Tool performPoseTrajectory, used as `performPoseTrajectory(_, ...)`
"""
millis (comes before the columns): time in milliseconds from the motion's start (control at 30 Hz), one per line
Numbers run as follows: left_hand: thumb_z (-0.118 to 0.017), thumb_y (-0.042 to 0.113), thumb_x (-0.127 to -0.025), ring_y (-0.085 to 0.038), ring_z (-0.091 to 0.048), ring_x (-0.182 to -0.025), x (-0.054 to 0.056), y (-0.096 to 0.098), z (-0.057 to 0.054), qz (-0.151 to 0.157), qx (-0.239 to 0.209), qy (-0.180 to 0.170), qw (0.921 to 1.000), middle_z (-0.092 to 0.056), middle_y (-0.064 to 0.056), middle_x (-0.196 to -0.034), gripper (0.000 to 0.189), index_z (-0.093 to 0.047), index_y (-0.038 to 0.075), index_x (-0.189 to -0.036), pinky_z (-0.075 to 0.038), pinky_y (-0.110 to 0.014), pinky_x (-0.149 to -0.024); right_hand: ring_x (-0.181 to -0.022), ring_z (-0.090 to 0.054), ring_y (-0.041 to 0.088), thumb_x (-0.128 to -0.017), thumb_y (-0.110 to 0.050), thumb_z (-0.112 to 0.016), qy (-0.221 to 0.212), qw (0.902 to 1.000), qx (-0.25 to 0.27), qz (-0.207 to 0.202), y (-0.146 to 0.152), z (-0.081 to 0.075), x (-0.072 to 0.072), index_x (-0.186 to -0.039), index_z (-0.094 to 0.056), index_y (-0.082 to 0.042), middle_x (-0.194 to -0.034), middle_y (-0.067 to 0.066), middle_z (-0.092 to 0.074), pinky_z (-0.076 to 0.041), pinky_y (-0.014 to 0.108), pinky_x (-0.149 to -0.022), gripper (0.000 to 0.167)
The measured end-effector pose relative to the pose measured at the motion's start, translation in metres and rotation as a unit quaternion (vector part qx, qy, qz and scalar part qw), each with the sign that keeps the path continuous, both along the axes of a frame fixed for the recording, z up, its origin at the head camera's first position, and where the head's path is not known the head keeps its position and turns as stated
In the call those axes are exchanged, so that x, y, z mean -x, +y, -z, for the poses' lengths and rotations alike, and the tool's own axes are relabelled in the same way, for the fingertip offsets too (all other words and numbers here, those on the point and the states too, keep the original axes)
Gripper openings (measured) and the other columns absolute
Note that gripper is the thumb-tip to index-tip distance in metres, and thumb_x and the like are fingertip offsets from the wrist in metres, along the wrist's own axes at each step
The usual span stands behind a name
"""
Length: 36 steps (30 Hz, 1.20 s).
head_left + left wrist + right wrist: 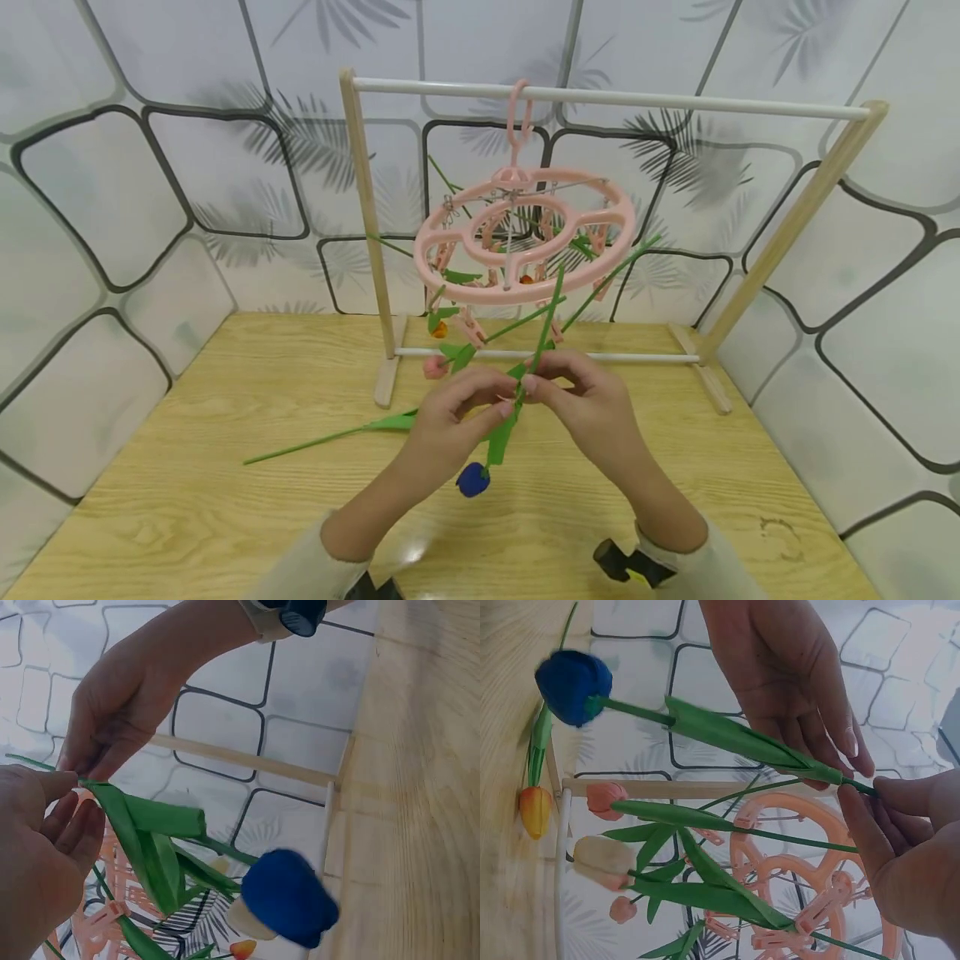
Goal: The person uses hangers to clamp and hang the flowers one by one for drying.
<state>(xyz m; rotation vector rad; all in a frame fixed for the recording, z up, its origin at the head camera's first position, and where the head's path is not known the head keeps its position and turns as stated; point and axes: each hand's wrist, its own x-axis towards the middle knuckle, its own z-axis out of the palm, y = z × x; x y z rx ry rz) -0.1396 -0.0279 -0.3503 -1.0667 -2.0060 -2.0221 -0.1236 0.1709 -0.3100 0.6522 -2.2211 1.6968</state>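
A blue artificial tulip [472,480] hangs bloom down between both hands, its green stem rising toward the pink hanger. My right hand [596,408] pinches the stem just above the leaves between thumb and fingers. Right beside it, my left hand [442,421] has its thumb and fingertips at the leaf base, pinching there. The right wrist view shows the blue bloom [574,686] and its long leaf [735,739] leading to the fingertips. A round pink clip hanger [525,233] is behind the hands; pink clips [471,327] dangle from it, with several tulips among them.
The hanger hooks over the white top bar [675,102] of a wooden-legged rack [795,225]. On the wood-grain table [187,517] lies a tulip with a green stem [307,448] and an orange bloom [535,812]. Pink [606,801] and white [600,862] tulips hang below the hanger.
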Motion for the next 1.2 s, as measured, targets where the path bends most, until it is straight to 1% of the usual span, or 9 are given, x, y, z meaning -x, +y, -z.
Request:
performPoseTrajectory(133, -0.065, 0.007, -0.098, -0.021, -0.065, -0.111, 0.0015, 0.0009, 0.0033, 0.000, 0.005, -0.014, 0.9999, -0.065, -0.009, -0.120, 0.025, -0.067, 0.007, -0.123, -0.056, -0.035, -0.096, -0.093, -0.071, 0.019, -0.095, -0.004, -0.069, -0.021, 0.9992, 0.034, 0.003, 0.0004, -0.0004, 0.0020, -0.108, -0.068, 0.002, -0.099, 0.014, -0.068, -0.062, 0.039, -0.080, 0.014)
performPoseTrajectory(233, -0.065, 0.008, -0.098, -0.019, -0.065, -0.112, 0.0029, 0.0011, 0.0051, 0.003, 0.008, -0.024, 0.9997, -0.065, -0.008, -0.121, 0.025, -0.067, 0.009, -0.124, -0.055, -0.034, -0.097, -0.094, -0.071, 0.021, -0.096, -0.005, -0.069, -0.030, 0.9980, 0.055, 0.003, 0.0002, -0.0012, 0.0016, -0.110, -0.067, 0.005, -0.099, 0.012, -0.068, -0.061, 0.039, -0.081, 0.018)
performPoseTrajectory(400, -0.067, 0.010, -0.098, -0.018, -0.067, -0.111, 0.0039, 0.0016, 0.0058, 0.006, 0.013, -0.039, 0.9992, -0.067, -0.007, -0.120, 0.026, -0.067, 0.009, -0.124, -0.056, -0.033, -0.096, -0.093, -0.071, 0.018, -0.096, -0.004, -0.068, -0.027, 0.9968, 0.075, 0.005, -0.0012, -0.0015, 0.0016, -0.111, -0.065, 0.008, -0.101, 0.009, -0.070, -0.061, 0.040, -0.081, 0.019)
performPoseTrajectory(500, -0.067, 0.011, -0.098, -0.018, -0.066, -0.110, 0.0041, 0.0018, 0.0056, 0.004, 0.022, -0.042, 0.9989, -0.068, -0.006, -0.122, 0.028, -0.067, 0.010, -0.126, -0.055, -0.032, -0.096, -0.092, -0.071, 0.018, -0.095, -0.003, -0.068, -0.022, 0.9964, 0.082, 0.004, -0.0020, -0.0002, 0.0022, -0.109, -0.066, 0.006, -0.102, 0.009, -0.070, -0.061, 0.041, -0.081, 0.017)
performPoseTrajectory(733, -0.065, 0.011, -0.099, -0.018, -0.065, -0.106, 0.0043, 0.0012, 0.0056, 0.006, 0.046, -0.042, 0.9981, -0.065, -0.006, -0.127, 0.032, -0.066, 0.012, -0.132, -0.056, -0.035, -0.092, -0.093, -0.071, 0.019, -0.095, -0.003, -0.068, -0.016, 0.9976, 0.067, 0.007, -0.0025, 0.0033, 0.0032, -0.107, -0.068, 0.002, -0.100, 0.007, -0.068, -0.061, 0.038, -0.081, 0.013)
performPoseTrajectory(833, -0.064, 0.009, -0.099, -0.018, -0.064, -0.104, 0.0046, 0.0010, 0.0052, 0.007, 0.047, -0.043, 0.9979, -0.064, -0.006, -0.128, 0.034, -0.065, 0.011, -0.133, -0.056, -0.033, -0.090, -0.094, -0.071, 0.018, -0.095, -0.005, -0.069, -0.020, 0.9982, 0.054, 0.015, -0.0030, 0.0029, 0.0030, -0.108, -0.068, 0.001, -0.101, 0.005, -0.068, -0.061, 0.036, -0.083, 0.014)
performPoseTrajectory(933, -0.063, 0.007, -0.099, -0.016, -0.062, -0.103, 0.0044, 0.0013, 0.0045, 0.013, 0.049, -0.045, 0.9977, -0.063, -0.006, -0.131, 0.036, -0.064, 0.011, -0.135, -0.055, -0.031, -0.090, -0.092, -0.071, 0.016, -0.096, -0.006, -0.069, -0.025, 0.9981, 0.048, 0.031, -0.0026, 0.0018, 0.0017, -0.111, -0.067, 0.003, -0.102, 0.001, -0.069, -0.061, 0.033, -0.083, 0.018)
performPoseTrajectory(1100, -0.062, 0.006, -0.099, -0.017, -0.059, -0.102, 0.0043, 0.0023, 0.0041, 0.022, 0.047, -0.045, 0.9976, -0.061, -0.007, -0.133, 0.039, -0.061, 0.010, -0.138, -0.054, -0.032, -0.092, -0.091, -0.072, 0.016, -0.096, -0.007, -0.069, -0.025, 0.9970, 0.059, 0.043, -0.0027, -0.0002, 0.0013, -0.112, -0.067, 0.004, -0.103, 0.000, -0.070, -0.061, 0.033, -0.081, 0.020)
performPoseTrajectory(1200, -0.063, 0.008, -0.099, -0.017, -0.058, -0.102, 0.0043, 0.0032, 0.0034, 0.021, 0.044, -0.054, 0.9974, -0.062, -0.005, -0.132, 0.038, -0.062, 0.012, -0.137, -0.054, -0.032, -0.090, -0.092, -0.071, 0.017, -0.096, -0.007, -0.069, -0.025, 0.9966, 0.066, 0.042, -0.0035, 0.0000, 0.0022, -0.110, -0.067, 0.003, -0.103, 0.001, -0.070, -0.061, 0.035, -0.081, 0.017)
